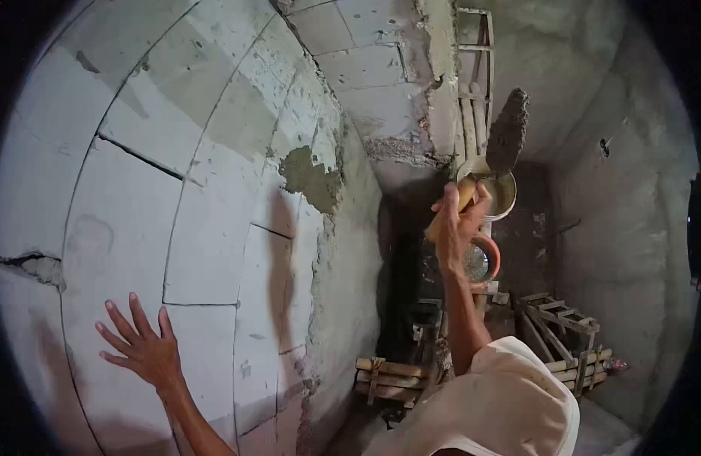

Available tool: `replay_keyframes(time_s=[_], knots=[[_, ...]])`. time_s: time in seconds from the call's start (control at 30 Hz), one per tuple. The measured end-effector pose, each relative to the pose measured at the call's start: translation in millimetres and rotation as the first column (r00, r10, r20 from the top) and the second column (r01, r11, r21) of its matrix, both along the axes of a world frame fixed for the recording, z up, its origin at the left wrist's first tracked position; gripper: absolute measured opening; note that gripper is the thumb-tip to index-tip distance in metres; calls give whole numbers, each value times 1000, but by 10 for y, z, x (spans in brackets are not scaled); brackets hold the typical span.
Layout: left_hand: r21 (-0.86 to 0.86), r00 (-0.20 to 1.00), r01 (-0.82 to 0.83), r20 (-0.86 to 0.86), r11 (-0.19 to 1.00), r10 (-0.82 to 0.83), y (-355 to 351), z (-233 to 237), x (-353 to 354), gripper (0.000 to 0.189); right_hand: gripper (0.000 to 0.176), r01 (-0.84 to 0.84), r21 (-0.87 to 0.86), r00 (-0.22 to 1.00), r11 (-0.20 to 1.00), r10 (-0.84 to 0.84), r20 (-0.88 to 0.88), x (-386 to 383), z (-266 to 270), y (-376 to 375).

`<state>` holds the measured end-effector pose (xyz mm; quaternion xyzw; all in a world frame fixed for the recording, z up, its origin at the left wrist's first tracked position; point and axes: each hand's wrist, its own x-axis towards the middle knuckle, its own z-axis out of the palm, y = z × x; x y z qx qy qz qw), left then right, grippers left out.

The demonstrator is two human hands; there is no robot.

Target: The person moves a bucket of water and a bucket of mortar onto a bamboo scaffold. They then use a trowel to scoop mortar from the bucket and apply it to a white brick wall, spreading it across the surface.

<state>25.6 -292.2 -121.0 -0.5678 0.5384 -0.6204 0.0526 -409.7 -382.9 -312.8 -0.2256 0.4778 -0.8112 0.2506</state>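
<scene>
My right hand (463,216) is closed round the yellowish handle of a trowel (508,137), whose blade is coated with grey mortar and points up and away. Against the pale block wall (202,235) at the left, my left hand (141,342) has its fingers spread and holds nothing. A patch of wet mortar (311,179) marks the wall between the two hands. Just beyond and below the trowel hand is a round, light-rimmed bucket (505,199). Nearer, partly behind my right forearm, is an orange-rimmed container (493,258) with grey contents.
Bamboo poles tied into scaffolding (392,369) lie below, left of my body. A wooden frame (559,315) stands at the lower right beside more poles. Upright poles (472,125) rise behind the bucket. A plastered grey wall (624,228) bounds the right side.
</scene>
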Motion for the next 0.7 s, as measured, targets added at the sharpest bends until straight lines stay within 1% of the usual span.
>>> replay_keyframes(time_s=[0.03,0.07,0.1,0.13,0.17,0.2,0.23,0.27,0.3,0.33,0.37,0.4,0.43,0.47,0.5,0.53,0.57,0.6,0.63,0.67,0.7], knots=[[-17,999,-17,32,1000,18,-80,4,77,71,36,118,-54,988,992,-123,-93,362,-457,-572],[-5,999,-19,31,1000,19,-75,5,119,71,36,357,140,843,924,-254,-474,671,-429,-736],[-11,999,-27,40,1000,27,-101,25,144,71,35,392,207,783,896,-207,-587,1060,-495,-968],[-12,998,-39,39,999,39,-86,18,131,70,36,235,317,830,919,-20,-557,1570,-539,-1147],[-5,998,-45,36,999,45,-64,0,95,70,37,-116,478,877,871,315,-362,2099,-456,-1252],[17,999,-42,29,999,42,-68,-1,107,70,38,-421,447,817,789,544,-190,2517,-133,-1171],[21,999,-33,34,999,32,-121,-9,108,70,39,-610,309,734,729,667,-127,2800,376,-980],[11,1000,-14,23,1000,14,-140,-13,114,70,41,-713,127,682,690,724,-104,2944,871,-704],[18,1000,-2,11,1000,2,-96,-18,142,70,41,-759,39,646,649,760,-68,3030,1293,-397],[42,996,-85,-8,996,85,-55,-32,168,68,42,-800,-116,595,589,804,-23,2865,1570,-154],[3,999,-41,35,999,41,-94,-29,182,69,44,-808,-270,545,524,838,-4,2648,1652,-10],[-5,997,-64,49,998,65,-92,-27,198,69,44,-806,-246,553,539,833,13,2474,1507,60],[-11,994,-90,61,996,90,-75,-30,218,69,45,-783,-236,602,575,797,-52,2280,1294,122],[-23,995,-69,72,997,71,-76,-43,247,69,47,-762,-219,640,609,759,-116,2053,1010,192],[58,845,-534,29,844,533,-138,25,-69,68,46,-831,-8,554,556,827,-90,1778,525,240],[147,493,-864,51,481,869,-221,97,-405,68,44,-725,192,588,661,740,-327,1436,-43,266],[99,473,-880,97,464,876,-292,94,-312,69,42,-697,409,501,589,808,-309,989,-501,352],[-29,730,-679,77,733,679,-237,45,-46,71,41,-486,596,463,639,767,-445,547,-1004,532],[-101,878,-460,98,882,469,-227,18,141,73,40,-348,787,393,509,842,-370,102,-1497,740],[-125,903,-399,121,908,413,-214,2,210,75,45,-274,909,344,314,915,-213,-312,-2032,911],[-127,892,-410,151,903,426,-207,-7,262,77,47,-81,996,293,38,956,-12,-676,-2473,1100]])
